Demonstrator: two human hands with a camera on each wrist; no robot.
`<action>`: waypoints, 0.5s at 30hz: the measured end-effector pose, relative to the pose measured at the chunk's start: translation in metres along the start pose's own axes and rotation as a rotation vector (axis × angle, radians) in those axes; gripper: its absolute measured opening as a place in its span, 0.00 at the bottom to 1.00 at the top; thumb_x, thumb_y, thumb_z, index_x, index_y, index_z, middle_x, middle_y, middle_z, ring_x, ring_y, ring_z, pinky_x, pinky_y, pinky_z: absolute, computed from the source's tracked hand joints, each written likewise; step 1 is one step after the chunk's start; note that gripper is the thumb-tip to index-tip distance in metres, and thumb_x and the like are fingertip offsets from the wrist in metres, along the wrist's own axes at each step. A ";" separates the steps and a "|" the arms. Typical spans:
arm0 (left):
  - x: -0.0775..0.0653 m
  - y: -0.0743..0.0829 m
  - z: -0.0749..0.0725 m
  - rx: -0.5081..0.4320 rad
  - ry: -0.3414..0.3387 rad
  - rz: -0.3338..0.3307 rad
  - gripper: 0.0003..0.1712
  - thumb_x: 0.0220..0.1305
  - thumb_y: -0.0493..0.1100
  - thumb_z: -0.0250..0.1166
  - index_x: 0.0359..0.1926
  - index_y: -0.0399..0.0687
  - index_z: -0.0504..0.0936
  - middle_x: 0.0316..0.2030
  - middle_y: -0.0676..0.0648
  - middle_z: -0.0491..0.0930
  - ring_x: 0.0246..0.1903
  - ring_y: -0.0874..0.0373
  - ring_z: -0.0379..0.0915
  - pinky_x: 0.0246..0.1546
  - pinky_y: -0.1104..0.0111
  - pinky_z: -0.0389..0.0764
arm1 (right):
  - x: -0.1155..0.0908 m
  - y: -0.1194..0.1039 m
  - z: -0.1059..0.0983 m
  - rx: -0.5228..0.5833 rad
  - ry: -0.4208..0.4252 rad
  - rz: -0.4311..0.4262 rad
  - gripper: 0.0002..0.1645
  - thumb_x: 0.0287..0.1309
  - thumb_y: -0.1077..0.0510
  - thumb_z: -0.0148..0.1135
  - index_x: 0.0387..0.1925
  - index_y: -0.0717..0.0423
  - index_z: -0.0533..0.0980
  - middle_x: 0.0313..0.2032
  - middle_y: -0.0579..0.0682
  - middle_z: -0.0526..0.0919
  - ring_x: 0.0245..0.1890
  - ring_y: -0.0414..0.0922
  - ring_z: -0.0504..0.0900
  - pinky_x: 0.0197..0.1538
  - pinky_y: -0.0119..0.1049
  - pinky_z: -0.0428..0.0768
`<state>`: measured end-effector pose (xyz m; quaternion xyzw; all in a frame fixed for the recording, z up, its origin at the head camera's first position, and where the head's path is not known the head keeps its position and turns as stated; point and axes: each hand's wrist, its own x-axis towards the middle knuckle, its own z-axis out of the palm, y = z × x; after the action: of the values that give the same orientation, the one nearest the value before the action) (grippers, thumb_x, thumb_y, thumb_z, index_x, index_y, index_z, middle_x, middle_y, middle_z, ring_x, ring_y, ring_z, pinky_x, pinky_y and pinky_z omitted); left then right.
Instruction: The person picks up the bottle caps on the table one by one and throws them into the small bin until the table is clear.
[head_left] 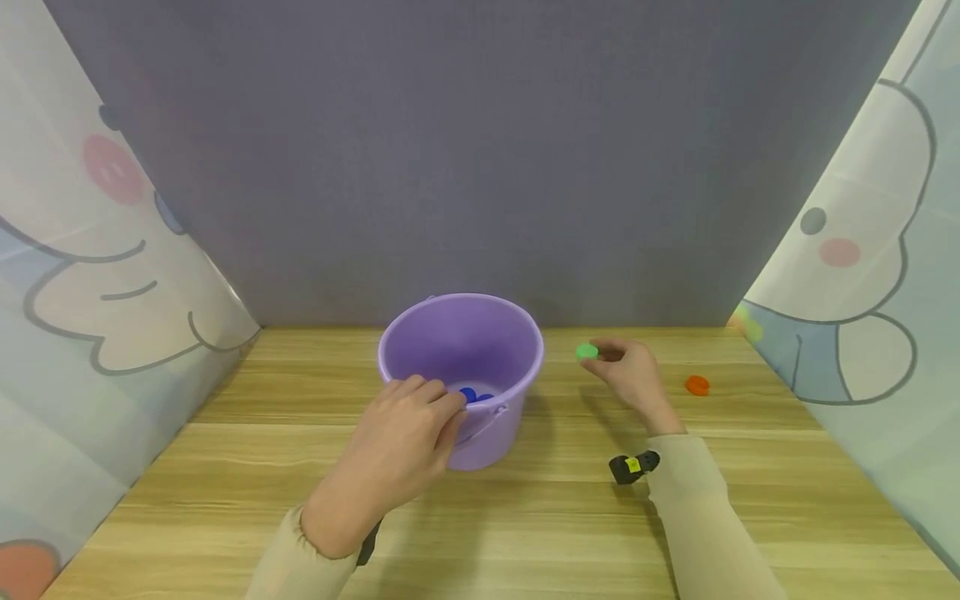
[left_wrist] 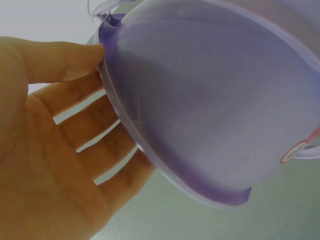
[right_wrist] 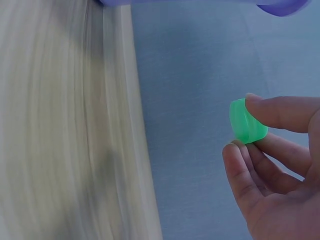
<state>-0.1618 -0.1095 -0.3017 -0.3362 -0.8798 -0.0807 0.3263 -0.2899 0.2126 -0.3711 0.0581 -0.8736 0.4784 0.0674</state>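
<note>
A purple bucket (head_left: 461, 333) stands on the table, its open top facing up. My left hand (head_left: 405, 442) grips the near rim, fingers over the edge and thumb on the other side, as the left wrist view shows too. Inside at the bottom lie blue round pieces (head_left: 468, 393), partly hidden by the near rim. To the right of the bucket, my right hand (head_left: 630, 375) pinches a green bottle cap (right_wrist: 247, 122) between thumb and fingers, held above the table and apart from the bucket. On the table right of that hand lies an orange-red cap (head_left: 697, 385).
The wooden table (head_left: 570, 533) ends at a dark grey panel (head_left: 487, 167) behind the bucket. Cartoon-printed curtains stand left (head_left: 67, 275) and right (head_left: 862, 333). The bucket's thin handle (head_left: 480, 429) hangs down its near side.
</note>
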 end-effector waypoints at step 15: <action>0.000 0.000 0.000 0.007 0.000 0.000 0.11 0.59 0.37 0.71 0.26 0.50 0.77 0.22 0.55 0.70 0.23 0.58 0.64 0.28 0.66 0.70 | 0.000 -0.011 -0.001 0.000 0.065 -0.048 0.30 0.64 0.52 0.69 0.60 0.66 0.76 0.52 0.65 0.83 0.53 0.59 0.82 0.50 0.43 0.81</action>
<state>-0.1619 -0.1098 -0.3021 -0.3350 -0.8802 -0.0777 0.3272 -0.2875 0.2081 -0.3617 0.0633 -0.8692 0.4784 0.1073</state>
